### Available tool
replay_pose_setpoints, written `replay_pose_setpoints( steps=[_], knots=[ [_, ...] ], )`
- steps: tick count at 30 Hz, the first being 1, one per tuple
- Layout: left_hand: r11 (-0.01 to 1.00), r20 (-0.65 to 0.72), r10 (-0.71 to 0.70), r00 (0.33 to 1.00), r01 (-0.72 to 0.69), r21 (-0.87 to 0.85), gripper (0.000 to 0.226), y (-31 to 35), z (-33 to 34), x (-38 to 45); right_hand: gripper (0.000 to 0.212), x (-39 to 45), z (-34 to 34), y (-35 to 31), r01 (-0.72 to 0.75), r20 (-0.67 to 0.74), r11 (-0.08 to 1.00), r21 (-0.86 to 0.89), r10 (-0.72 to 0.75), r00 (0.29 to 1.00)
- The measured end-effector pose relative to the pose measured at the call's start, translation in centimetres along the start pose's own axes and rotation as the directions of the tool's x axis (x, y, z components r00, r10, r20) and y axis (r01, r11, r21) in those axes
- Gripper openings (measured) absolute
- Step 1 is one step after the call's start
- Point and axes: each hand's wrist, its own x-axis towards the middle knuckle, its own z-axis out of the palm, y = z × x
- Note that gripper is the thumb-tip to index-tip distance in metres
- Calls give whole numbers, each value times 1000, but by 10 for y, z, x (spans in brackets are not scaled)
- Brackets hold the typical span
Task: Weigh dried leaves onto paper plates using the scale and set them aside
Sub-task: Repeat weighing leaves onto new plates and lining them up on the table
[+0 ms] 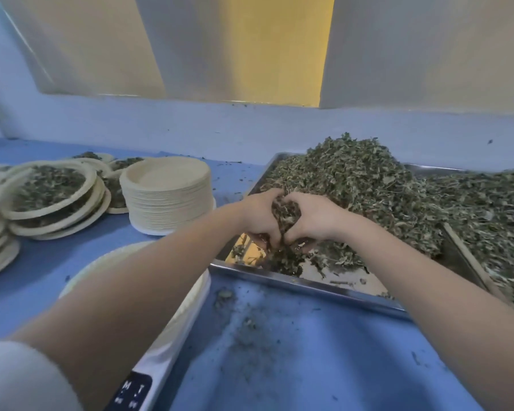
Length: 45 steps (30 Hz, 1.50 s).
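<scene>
Left hand [260,216] and right hand [309,218] curl together round a clump of leaves [368,185], gripping it over the near end of the steel tray [303,284]. Tray heaped with dry, crumbly green leaves. Scale [163,360] near left carries a round paper plate [190,295], mostly hidden by the forearm. Stack of plates [166,197] behind; filled plates [51,191] far left on blue table [324,357].

We've got left hand [260,216] and right hand [312,221] cupped together, gripping a clump of dried leaves [368,185] in the metal tray [306,284]; empty plate [187,295] on scale [161,360].
</scene>
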Motion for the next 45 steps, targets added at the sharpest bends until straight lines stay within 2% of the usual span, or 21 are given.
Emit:
replay_pose_setpoints(
  steps=[6,9,12,16,19,21,23,25,28,32,34,37,41,43,45],
  knots=[
    [993,-73,51,996,-42,111,44,19,-23,-17,63,-12,-18,-28,68,-130,995,-73,-77,989],
    [987,-132,63,989,-41,158,31,24,-48,-37,60,-14,-17,-56,139,-162,982,-127,-159,974],
    [981,-180,31,983,5,193,33,11,-76,-69,49,-12,0,-89,221,-122,965,-142,-238,963],
    [952,-212,-87,973,144,271,38,-26,-102,-119,48,-13,43,-130,296,-8,944,-149,-300,954],
    [953,-89,-223,971,236,189,63,-54,-112,-153,47,-15,74,-145,287,139,956,-64,-276,951],
    [950,-5,-280,960,278,139,83,-67,-117,-171,50,-17,83,-148,280,229,958,-67,-259,939],
    [953,21,-288,957,284,109,92,-76,-123,-183,47,-17,84,-150,262,264,964,-54,-239,934],
    [960,18,-274,962,272,65,95,-80,-128,-190,35,-16,83,-151,241,251,970,-16,-230,940],
    [973,0,-227,974,227,44,88,-81,-132,-195,22,-16,82,-152,269,202,963,-7,-262,944],
    [988,-73,-139,988,143,59,62,-77,-127,-191,17,-17,82,-153,308,123,949,72,-314,941],
    [991,-106,-120,987,126,50,60,-76,-123,-186,19,-17,84,-154,316,102,942,114,-327,939],
    [976,-149,-120,982,144,165,67,-77,-117,-180,22,-18,91,-154,328,91,939,102,-337,937],
    [911,-116,-185,976,215,351,79,-83,-110,-178,40,-17,101,-148,248,207,969,-17,-239,949],
    [915,-112,-208,972,234,330,73,-89,-106,-177,55,-19,108,-146,222,300,974,-53,-196,933],
    [938,-133,-199,971,228,262,57,-93,-103,-174,66,-19,118,-145,238,316,970,-52,-211,925]
  ],
)
